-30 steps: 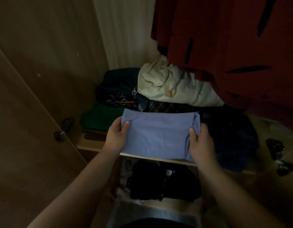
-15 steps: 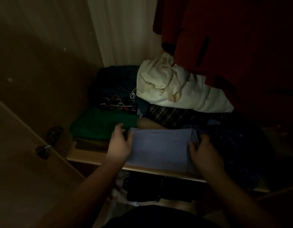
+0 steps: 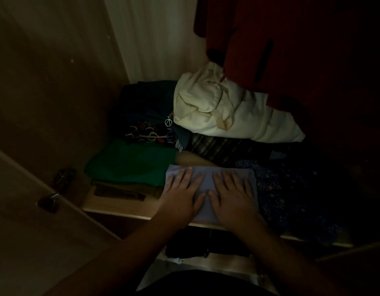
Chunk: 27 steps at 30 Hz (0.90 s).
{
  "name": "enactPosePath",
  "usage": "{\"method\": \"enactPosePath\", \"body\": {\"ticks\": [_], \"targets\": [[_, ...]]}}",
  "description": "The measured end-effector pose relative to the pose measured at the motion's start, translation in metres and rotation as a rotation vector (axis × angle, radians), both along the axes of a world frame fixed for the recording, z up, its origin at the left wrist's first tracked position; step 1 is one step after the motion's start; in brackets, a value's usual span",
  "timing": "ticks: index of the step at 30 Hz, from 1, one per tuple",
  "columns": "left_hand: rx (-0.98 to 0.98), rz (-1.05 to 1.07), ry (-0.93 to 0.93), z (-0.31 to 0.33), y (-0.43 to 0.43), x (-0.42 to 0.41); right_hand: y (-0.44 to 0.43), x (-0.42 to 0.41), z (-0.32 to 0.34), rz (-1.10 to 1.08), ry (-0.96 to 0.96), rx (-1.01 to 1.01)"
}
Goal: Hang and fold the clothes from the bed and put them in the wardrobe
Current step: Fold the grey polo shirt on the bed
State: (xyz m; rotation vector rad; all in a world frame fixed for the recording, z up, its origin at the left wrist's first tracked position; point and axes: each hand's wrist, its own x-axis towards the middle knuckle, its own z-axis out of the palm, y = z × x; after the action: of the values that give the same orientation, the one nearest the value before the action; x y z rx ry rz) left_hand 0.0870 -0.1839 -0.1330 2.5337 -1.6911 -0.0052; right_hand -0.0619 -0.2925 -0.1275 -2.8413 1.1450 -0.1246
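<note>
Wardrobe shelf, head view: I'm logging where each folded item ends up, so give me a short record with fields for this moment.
item: folded lilac garment
place: front of wardrobe shelf
left hand: flat on the garment, fingers spread
right hand: flat on the garment, fingers spread
left neighbour: green folded stack
right neighbour: dark blue patterned fabric
behind: cream cloth bag
above: red hanging garment

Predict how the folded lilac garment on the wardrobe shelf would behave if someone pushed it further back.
The folded lilac garment looks thin and soft, so it would probably bunch rather than slide stiffly. Both flat hands, left hand and right hand, cover it, suggesting it is light and compressible.
</note>
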Motion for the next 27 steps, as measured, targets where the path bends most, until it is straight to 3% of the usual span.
{"method": "enactPosePath", "body": {"ticks": [6, 18, 24, 27], "targets": [[0.001, -0.020, 0.100, 0.000, -0.013, 0.009, -0.003, 0.003, 0.002, -0.025, -0.026, 0.022], [0.023, 0.023, 0.098, 0.018, -0.011, -0.001, -0.005, -0.007, 0.028, 0.036, -0.014, 0.064], [0.001, -0.055, 0.203, 0.048, 0.037, -0.015, 0.033, -0.055, 0.068, -0.082, -0.057, 0.078], [-0.120, -0.054, 0.260, 0.057, 0.081, -0.038, 0.084, -0.096, 0.074, -0.169, -0.134, 0.007]]}}
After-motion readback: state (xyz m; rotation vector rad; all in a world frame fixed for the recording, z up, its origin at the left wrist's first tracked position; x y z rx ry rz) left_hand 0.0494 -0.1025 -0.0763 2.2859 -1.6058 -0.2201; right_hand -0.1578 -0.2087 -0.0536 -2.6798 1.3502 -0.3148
